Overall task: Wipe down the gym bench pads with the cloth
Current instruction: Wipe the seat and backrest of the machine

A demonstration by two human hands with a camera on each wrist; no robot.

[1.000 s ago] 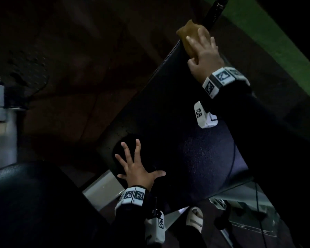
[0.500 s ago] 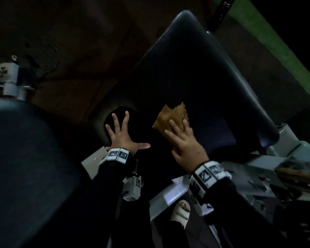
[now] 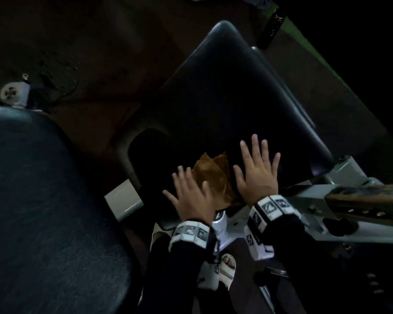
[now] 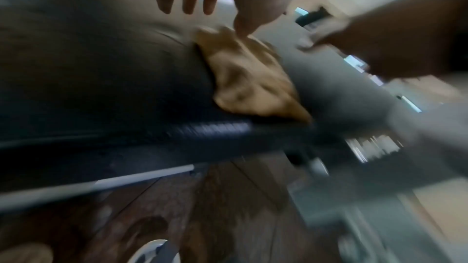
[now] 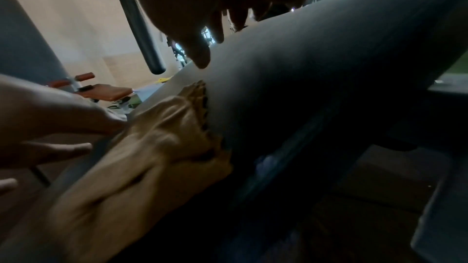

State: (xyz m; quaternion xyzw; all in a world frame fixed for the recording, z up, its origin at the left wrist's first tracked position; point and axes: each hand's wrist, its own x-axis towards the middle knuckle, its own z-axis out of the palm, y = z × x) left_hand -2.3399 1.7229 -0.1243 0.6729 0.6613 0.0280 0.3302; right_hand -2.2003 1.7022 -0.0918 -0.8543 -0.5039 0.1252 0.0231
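The black bench pad (image 3: 225, 91) slopes away from me in the head view. A crumpled tan cloth (image 3: 211, 177) lies on its near end, between my two hands. My left hand (image 3: 188, 193) has its fingers spread over the cloth's left edge. In the left wrist view the cloth (image 4: 248, 79) is touched by my left thumb (image 4: 243, 25). My right hand (image 3: 256, 171) lies flat on the pad just right of the cloth, fingers straight and spread, holding nothing. The right wrist view shows the cloth (image 5: 157, 147) bunched against the pad (image 5: 316, 67).
A second dark pad (image 3: 43, 211) fills the lower left. The grey metal frame (image 3: 315, 200) and a brown padded bar (image 3: 368, 198) sit to the right. My sandalled foot (image 3: 225, 268) stands below the hands. A punching bag (image 5: 138, 23) hangs in the background.
My right hand dragged the cloth from the pad's far end to its near end, then let go and shifted right. My left hand moved right onto the cloth.
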